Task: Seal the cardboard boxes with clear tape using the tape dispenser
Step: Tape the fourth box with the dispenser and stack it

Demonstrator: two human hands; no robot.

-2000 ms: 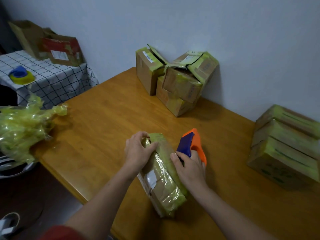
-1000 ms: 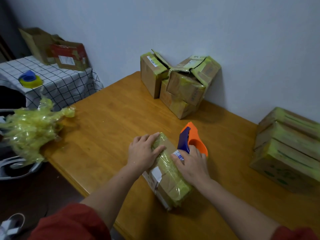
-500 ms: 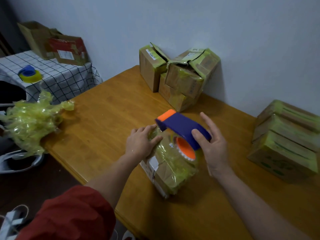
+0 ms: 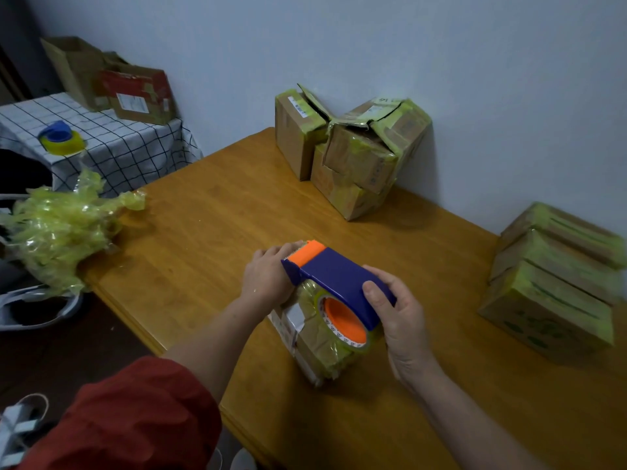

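A small cardboard box (image 4: 307, 344), wrapped in yellowish tape, lies near the front edge of the wooden table (image 4: 203, 232), under both hands. The tape dispenser (image 4: 336, 274) sits on top of it, its orange cutter end pointing away and touching the fingertips of the left hand (image 4: 268, 279). Its roll of tape (image 4: 317, 301) on an orange hub rests against the box's top.

Against the wall stands a pile of boxes (image 4: 356, 157). One has torn flaps standing up, but what is inside cannot be told. At the right edge there is a stack of boxes (image 4: 556, 283), taped shut. Two more boxes (image 4: 135, 93) sit on a side table (image 4: 135, 150) with a checked cloth, beside a second tape roll (image 4: 61, 139) with a blue top. A heap of crumpled tape (image 4: 57, 228) hangs over the table's left corner.

The left hand lies on the far end of the box, fingers bent over it and holding it down. The right hand (image 4: 400, 317) grips the back of the dispenser, with the thumb on top of the blue body and the fingers wrapped round its far side.
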